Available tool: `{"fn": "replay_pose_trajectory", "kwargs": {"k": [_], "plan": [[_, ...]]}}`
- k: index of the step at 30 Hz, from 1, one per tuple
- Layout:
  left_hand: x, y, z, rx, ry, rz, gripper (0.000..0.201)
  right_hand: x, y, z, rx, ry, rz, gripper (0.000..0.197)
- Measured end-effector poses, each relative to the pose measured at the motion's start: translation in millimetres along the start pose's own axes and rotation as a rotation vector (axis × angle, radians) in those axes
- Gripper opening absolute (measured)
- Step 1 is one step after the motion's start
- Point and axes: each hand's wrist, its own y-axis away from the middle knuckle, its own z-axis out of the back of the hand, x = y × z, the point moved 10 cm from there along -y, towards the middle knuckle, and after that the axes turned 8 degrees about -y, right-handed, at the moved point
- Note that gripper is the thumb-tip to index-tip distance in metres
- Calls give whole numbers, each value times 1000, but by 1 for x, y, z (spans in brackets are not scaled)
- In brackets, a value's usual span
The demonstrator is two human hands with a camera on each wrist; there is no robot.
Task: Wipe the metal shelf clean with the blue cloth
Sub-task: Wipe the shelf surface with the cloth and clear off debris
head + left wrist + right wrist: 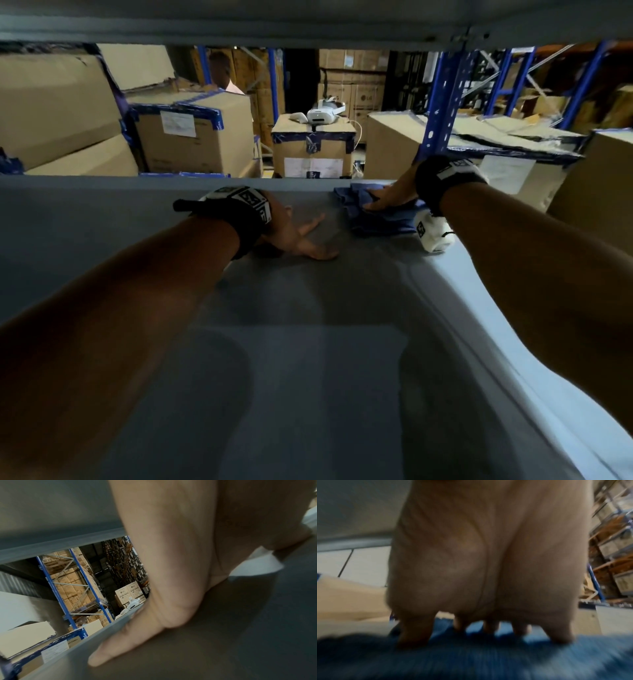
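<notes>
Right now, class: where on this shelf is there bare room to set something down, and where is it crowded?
Bare: the shelf left of the left hand, and the near stretch between both forearms. Crowded: the far right, where the right hand presses the cloth.

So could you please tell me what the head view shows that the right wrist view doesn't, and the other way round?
Only the head view shows the left hand flat on the bare shelf, plus the white headset on a box behind. Only the right wrist view shows the fingers from close up, spread and pressing into the fabric, though blurred. Both show the right hand on the cloth near the shelf's far edge.
</notes>
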Motion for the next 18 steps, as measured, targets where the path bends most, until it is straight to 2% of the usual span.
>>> {"fn": "replay_pose_trajectory", "kwargs": {"k": [2, 3, 5, 8, 10, 12, 13, 15, 16, 18], "plan": [[2, -3, 0, -26, 89, -6, 103, 18, 16, 6, -40, 10, 85, 81], [2, -4, -2, -28, 103, -3, 101, 28, 29, 12, -73, 14, 108, 80], [1, -7, -4, -24, 122, -6, 100, 28, 36, 18, -94, 66, 80, 97], [0, -9, -4, -71, 166, -23, 95, 26, 23, 19, -88, 58, 64, 91], [-1, -6, -4, -61, 148, -26, 94, 31, 37, 17, -89, 92, 76, 97], [-1, -5, -3, -34, 115, -14, 96, 19, 45, 8, 6, 72, 24, 86], [1, -6, -2, -35, 93, 0, 96, 10, 47, 7, 55, 51, -24, 93], [4, -7, -1, -66, 64, 15, 94, -6, 31, 6, 89, 3, -36, 127], [5, -9, -1, -81, 46, 20, 94, -14, 17, 6, 96, -35, -49, 132], [3, -10, -2, -83, 17, 17, 95, -13, 30, 3, 79, -8, -76, 118]]}}
